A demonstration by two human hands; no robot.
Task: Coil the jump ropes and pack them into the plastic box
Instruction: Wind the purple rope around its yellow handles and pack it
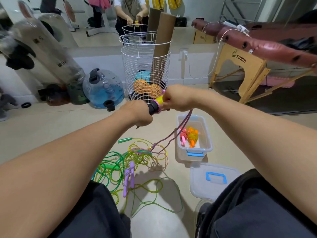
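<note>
Handle (157, 103): yellow upper section, black grip, wrapped in pink-purple rope (181, 127). Plastic box (208, 134): clear, with a blue latch; it contains a pink coil (183, 136) and an orange coil (193, 135). Lid (199, 184): clear, blue handle. Floor ropes (123, 167): green and yellow-green strands with green handles; one pair of handles (129, 177) is lilac. Wire basket (145, 66): white mesh. Floor (60, 127): beige.

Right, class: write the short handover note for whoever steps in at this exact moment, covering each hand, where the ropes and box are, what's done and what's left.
Left hand: gripping the black-and-yellow handles.
Right hand: at the handles' yellow end, winding the purple rope, whose tail trails to the floor.
Plastic box: open on the floor, pink coil and orange coil inside. Lid lies nearer.
Left: finish this coil, box it, then the tangled green and yellow ropes and purple-handled rope.
</note>
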